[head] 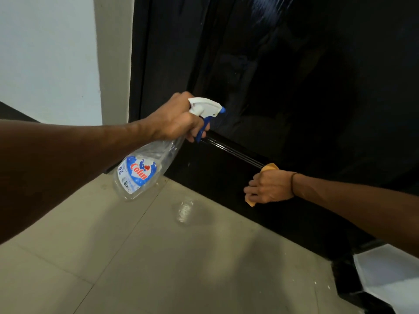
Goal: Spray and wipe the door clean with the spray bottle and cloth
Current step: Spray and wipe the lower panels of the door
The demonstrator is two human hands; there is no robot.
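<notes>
Left hand (179, 118) grips the clear plastic spray bottle's (145, 168) neck at frame centre, fingers on its blue trigger; looks near-empty, light. Right hand (269, 186), lower right, presses the soft orange cloth (269, 166) to the glossy dark door (294, 87).

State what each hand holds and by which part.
The left hand grips the spray bottle by its neck, fingers on the blue trigger. The right hand holds the orange cloth, bunched, against the door.
</notes>
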